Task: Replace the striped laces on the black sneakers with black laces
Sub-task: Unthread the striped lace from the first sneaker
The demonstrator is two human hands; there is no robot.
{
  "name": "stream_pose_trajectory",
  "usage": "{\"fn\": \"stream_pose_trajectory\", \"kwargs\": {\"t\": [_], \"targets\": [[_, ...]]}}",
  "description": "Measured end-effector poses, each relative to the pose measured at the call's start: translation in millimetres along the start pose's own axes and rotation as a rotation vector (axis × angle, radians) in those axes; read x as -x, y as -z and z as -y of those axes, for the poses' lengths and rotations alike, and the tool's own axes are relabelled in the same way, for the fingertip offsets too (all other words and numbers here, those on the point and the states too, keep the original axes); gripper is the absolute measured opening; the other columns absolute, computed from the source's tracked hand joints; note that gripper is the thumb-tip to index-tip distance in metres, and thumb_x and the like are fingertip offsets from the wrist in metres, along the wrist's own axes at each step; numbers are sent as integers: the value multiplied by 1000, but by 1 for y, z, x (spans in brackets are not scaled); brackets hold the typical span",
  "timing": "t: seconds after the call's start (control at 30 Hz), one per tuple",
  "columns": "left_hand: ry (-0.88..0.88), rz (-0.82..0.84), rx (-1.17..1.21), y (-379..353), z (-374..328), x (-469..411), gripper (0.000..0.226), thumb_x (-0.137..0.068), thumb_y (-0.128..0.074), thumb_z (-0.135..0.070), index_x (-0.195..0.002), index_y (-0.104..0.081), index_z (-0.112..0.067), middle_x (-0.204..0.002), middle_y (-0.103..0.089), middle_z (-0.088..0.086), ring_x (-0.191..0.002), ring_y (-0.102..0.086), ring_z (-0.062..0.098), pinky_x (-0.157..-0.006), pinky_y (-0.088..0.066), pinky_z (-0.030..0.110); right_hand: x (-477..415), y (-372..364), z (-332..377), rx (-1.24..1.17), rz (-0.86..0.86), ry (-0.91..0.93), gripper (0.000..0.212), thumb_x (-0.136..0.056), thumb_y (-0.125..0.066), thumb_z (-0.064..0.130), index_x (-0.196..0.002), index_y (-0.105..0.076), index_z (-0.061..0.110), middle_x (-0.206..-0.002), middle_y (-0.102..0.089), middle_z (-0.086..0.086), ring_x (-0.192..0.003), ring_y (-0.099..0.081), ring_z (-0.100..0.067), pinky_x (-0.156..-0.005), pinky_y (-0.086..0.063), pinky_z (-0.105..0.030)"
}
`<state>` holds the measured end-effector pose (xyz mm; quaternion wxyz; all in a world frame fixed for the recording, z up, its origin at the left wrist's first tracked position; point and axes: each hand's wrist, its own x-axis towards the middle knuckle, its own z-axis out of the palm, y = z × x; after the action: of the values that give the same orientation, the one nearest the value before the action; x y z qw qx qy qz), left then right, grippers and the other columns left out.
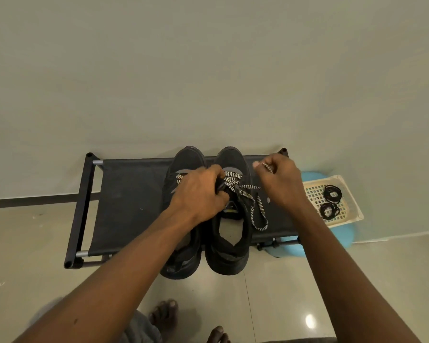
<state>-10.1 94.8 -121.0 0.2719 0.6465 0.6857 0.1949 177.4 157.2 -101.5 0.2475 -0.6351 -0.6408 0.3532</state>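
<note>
Striped lace — black and white zigzag — runs through both hands: the left hand is curled over the tongue area of the right-side sneaker, fingers pinching the lace where it crosses the eyelets, while the right hand is raised beside the shoe in a closed fist, gripping the lace's end, whose tip pokes out by the thumb. A loose loop of the same lace trails down onto the black fabric shelf just right of the shoe. The second sneaker stands touching the first on its left, partly hidden by the left forearm. Further right, apart from the shoes, two coiled black laces lie in a cream plastic basket resting on a blue stool. Bare toes show on the glossy tile floor below.
</note>
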Motion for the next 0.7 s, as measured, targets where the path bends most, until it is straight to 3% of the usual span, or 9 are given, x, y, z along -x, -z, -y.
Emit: {"fn": "stream_pose_trajectory", "kwargs": {"t": [0.07,0.17,0.23,0.37,0.5,0.57,0.7], "targets": [[-151,-36,-86,-9,-7,3,41,-87,-68,-17,-127,-63,-18,-129,-57,5,-107,-62,23,-91,-53,35,3,-1,-1,204,59,-17,17,-96,-63,31,-83,-61,21,-76,-62,8,-73,-59,-11,-61,-40,-27],[-244,-27,-171,-22,-12,1,39,-86,-70,-12,-124,-63,-16,-132,-53,6,-116,-58,24,-96,-55,39,7,0,5,328,177,-47,11,-92,-66,32,-98,-61,24,-88,-63,8,-86,-63,-17,-68,-43,-29],[-242,-61,-198,-26,-12,-2,34,-90,-71,-15,-123,-63,-13,-129,-55,7,-112,-59,24,-93,-54,37,8,3,14,298,251,-27,25,-90,-71,35,-107,-57,23,-90,-60,6,-83,-60,-16,-64,-42,-28],[-269,-121,-234,-25,-10,-8,20,-98,-65,-21,-116,-66,-13,-124,-58,8,-98,-64,23,-78,-46,29,15,1,15,247,486,-43,33,-86,-77,29,-107,-51,26,-84,-63,4,-74,-59,-13,-62,-44,-28],[-275,-129,-239,-30,-13,-9,17,-100,-61,-22,-113,-65,-13,-114,-62,9,-88,-66,26,-76,-51,35,14,-5,7,310,464,-72,34,-83,-79,25,-98,-49,31,-95,-66,-2,-80,-66,-19,-72,-58,-38],[-186,-223,-134,-30,-12,-11,10,-99,-60,-21,-100,-65,-12,-96,-67,8,-81,-66,28,-73,-53,40,13,-5,5,302,438,-102,34,-82,-80,21,-95,-50,30,-95,-66,-3,-82,-69,-22,-79,-61,-45],[276,-369,281,-23,-3,-22,8,-92,-66,-16,-85,-66,-14,-76,-70,-1,-73,-67,19,-72,-56,37,12,-8,1,249,429,-164,32,-81,-83,20,-93,-55,28,-92,-69,-6,-79,-72,-26,-75,-64,-47]]}}
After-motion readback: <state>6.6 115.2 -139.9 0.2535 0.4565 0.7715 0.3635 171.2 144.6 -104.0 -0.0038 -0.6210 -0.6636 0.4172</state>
